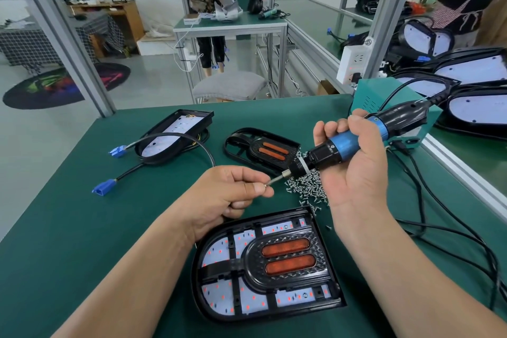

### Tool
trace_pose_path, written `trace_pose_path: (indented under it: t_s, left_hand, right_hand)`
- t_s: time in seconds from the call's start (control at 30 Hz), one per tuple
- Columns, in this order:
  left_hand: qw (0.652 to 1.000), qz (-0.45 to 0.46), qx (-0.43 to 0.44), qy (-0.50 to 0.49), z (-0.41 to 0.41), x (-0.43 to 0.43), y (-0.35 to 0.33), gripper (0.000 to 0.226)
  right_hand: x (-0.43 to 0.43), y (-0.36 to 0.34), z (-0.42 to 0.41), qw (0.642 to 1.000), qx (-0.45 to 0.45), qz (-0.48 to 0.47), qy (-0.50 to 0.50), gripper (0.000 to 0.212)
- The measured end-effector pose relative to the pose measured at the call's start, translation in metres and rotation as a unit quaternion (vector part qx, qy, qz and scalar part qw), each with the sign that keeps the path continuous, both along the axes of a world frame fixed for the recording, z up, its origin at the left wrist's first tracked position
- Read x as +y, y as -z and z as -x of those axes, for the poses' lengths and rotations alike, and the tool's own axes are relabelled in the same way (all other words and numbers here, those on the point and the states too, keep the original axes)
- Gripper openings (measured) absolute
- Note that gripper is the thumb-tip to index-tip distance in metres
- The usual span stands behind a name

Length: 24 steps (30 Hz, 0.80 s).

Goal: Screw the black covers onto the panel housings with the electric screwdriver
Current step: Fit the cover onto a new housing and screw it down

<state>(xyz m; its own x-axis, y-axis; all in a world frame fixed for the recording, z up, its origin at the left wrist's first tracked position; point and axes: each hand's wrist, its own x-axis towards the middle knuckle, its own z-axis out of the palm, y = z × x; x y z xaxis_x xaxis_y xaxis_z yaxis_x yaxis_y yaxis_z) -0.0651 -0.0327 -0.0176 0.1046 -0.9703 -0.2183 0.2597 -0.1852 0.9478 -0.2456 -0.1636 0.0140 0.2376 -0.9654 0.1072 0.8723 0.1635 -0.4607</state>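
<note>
Head view: electric screwdriver (354,143) gripped in right hand (354,173); screw (265,185) pinched at bit tip by left hand (230,195). Covered panel housing (267,263) laid on bench (82,228) below.

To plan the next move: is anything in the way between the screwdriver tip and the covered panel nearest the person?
Nothing lies on the covered panel. Only the left hand, pinching a screw at the tip of the screwdriver held by the right hand, is near its far edge.
</note>
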Motion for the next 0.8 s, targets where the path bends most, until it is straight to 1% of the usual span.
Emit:
trace_pose_path:
  t_s: [0.17,0.3,0.37,0.43,0.5,0.63,0.8]
  left_hand:
    - [1.000,0.000,0.002,-0.011,0.0001,-0.0005,0.0013,0.013]
    - [0.998,0.009,-0.039,-0.038,-0.0006,-0.0015,0.0030,0.013]
    - [0.997,0.013,-0.061,-0.053,-0.0014,-0.0018,0.0033,0.014]
    - [0.996,0.015,-0.072,-0.058,-0.0030,-0.0005,0.0034,0.014]
    - [0.996,0.014,-0.076,-0.055,-0.0035,0.0007,0.0026,0.015]
    - [0.996,0.014,-0.079,-0.042,-0.0019,0.0020,0.0000,0.029]
    - [0.998,0.015,-0.059,-0.021,0.0010,0.0019,-0.0040,0.039]
  right_hand:
    - [0.0018,-0.0007,-0.0002,1.000,0.017,0.013,-0.001,0.017]
    - [0.0031,0.0006,-0.0014,0.999,0.050,0.016,0.007,0.014]
    - [0.0044,0.0028,-0.0024,0.997,0.070,0.005,0.017,0.017]
    - [0.0052,0.0048,-0.0043,0.997,0.075,-0.013,0.019,0.022]
    - [0.0048,0.0061,-0.0052,0.997,0.076,-0.025,0.020,0.023]
    - [0.0025,0.0077,-0.0047,0.996,0.064,-0.061,0.024,0.022]
    - [-0.0012,0.0090,-0.0026,0.993,0.037,-0.107,0.029,0.033]
